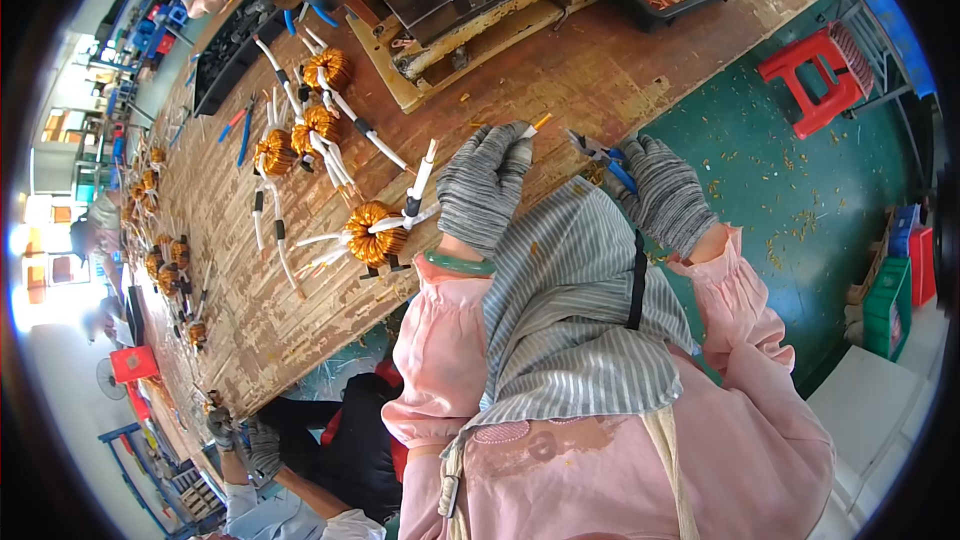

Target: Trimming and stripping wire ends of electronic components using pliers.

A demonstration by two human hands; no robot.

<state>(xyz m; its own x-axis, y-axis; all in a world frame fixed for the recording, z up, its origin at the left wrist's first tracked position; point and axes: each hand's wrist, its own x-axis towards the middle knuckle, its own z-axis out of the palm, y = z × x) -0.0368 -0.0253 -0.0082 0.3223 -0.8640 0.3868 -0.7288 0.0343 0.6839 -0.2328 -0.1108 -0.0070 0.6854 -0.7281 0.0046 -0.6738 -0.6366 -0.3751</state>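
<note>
One thing I see first is the gloved left hand (484, 185), with its fingers pinched on a thin wire (541, 124) that is white with a yellow end. The wire sits at the fingertips, over the brown table (610, 75), and its end sticks out just past them. The gloved right hand (668, 195) has its fingers curled around the blue handles of some pliers (612, 165). I cannot tell if the pliers' jaws are apart or together. They are near the wire, to the right of the left fingers, and not touching it. Something could go wrong here: if the pinch is loose, the wire could turn or slip, and the pliers could then bite the wrong bit. With the left fingertips so close to the wire's end, a nip could catch the glove too. A copper coil (375, 232) lies left of the left fingers, and a tug on its white leads could make it slide. The wire is a short slanted line, and its yellow end points up, away from the person and a bit to the right. The pliers lean the other way, with their nose pointing away and left, toward the wire.
</note>
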